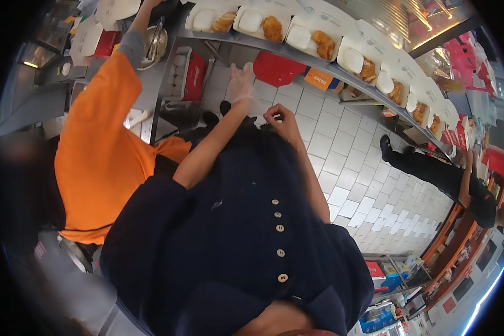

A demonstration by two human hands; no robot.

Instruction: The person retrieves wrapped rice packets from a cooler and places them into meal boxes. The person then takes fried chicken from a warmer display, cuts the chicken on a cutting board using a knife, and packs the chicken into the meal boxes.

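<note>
A clear plastic glove (251,94) covers my left hand (241,83), whose fingers are stretched out and apart, holding nothing. Just to its right, my bare right hand (283,120) has its thumb and fingers curled into a pinch beside the loose cuff of the glove. Whatever is between those fingertips is too small to make out. Beyond both hands, a counter (297,51) carries a row of open white boxes, each with a white tub (301,37) and fried golden food (323,45).
A person in an orange top (98,140) reaches over the left counter near a metal bowl (153,47). Another person in black (431,173) stands at the far right. A red container (195,75) and a red panel (277,68) are below counter height.
</note>
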